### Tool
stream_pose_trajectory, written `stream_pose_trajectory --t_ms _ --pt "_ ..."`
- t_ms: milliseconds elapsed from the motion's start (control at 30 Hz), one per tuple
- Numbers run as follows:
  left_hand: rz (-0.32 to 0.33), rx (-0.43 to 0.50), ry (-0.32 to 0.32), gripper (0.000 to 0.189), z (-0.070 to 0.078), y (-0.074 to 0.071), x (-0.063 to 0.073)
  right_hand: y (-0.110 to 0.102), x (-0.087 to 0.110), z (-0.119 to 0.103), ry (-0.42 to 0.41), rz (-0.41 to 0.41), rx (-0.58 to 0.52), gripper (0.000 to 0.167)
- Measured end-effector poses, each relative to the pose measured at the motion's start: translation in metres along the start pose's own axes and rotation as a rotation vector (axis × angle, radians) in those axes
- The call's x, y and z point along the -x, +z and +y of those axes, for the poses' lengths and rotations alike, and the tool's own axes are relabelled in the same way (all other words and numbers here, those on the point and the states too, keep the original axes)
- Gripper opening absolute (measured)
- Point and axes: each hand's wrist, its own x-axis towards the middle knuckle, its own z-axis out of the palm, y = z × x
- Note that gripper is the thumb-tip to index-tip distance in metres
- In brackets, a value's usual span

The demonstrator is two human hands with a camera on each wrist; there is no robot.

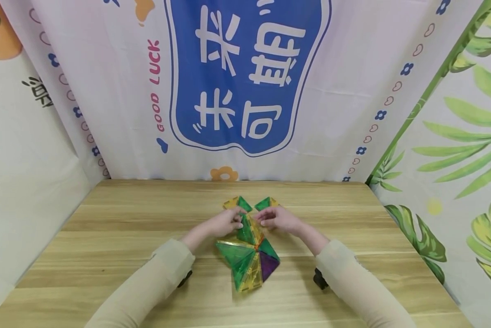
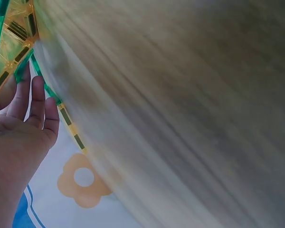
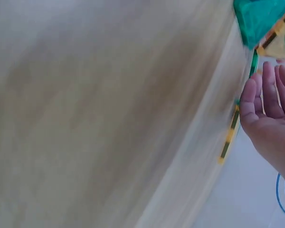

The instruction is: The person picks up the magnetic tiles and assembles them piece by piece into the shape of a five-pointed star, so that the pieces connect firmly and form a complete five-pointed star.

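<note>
A three-dimensional build of triangular magnetic tiles (image 1: 245,273), in translucent green, yellow and purple, rests on the table in the middle of the head view. At its far end, my left hand (image 1: 230,221) pinches the left edge of a green tile (image 1: 244,233). Opposite, my right hand (image 1: 279,218) holds the right side of the same end, beside a yellow tile (image 1: 254,228); its exact contact is partly hidden. Under the tiles, the other left fingers (image 2: 37,102) and right fingers (image 3: 270,95) are loosely bent in the wrist views.
Just beyond the hands lie two flat green-and-yellow tile pairs, the left pair (image 1: 238,203) and the right pair (image 1: 267,202). The wooden table (image 1: 105,255) ends at a printed cloth (image 1: 126,114) behind, with more cloth at both sides.
</note>
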Motion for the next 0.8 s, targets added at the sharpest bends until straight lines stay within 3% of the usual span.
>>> stream_pose_trajectory --t_ms 233,333,467,567,800 --pt "-0.076 0.014 0.085 0.051 -0.007 -0.003 0.006 -0.019 -0.005 0.01 -0.084 0.223 0.254 0.035" --pt "-0.085 0.016 0.091 0.049 -0.008 -0.005 0.009 -0.026 -0.008 0.017 -0.102 0.253 0.355 0.047" --pt "-0.061 -0.023 0.089 0.048 -0.01 -0.008 0.013 -0.033 -0.013 0.029 -0.103 0.217 0.503 0.068" --pt "-0.037 -0.074 0.094 0.045 -0.012 -0.011 0.017 -0.038 -0.016 0.035 -0.078 0.175 0.554 0.079" --pt "0.02 -0.163 0.129 0.037 -0.018 -0.016 0.028 -0.04 -0.021 0.034 -0.007 0.086 0.598 0.084"
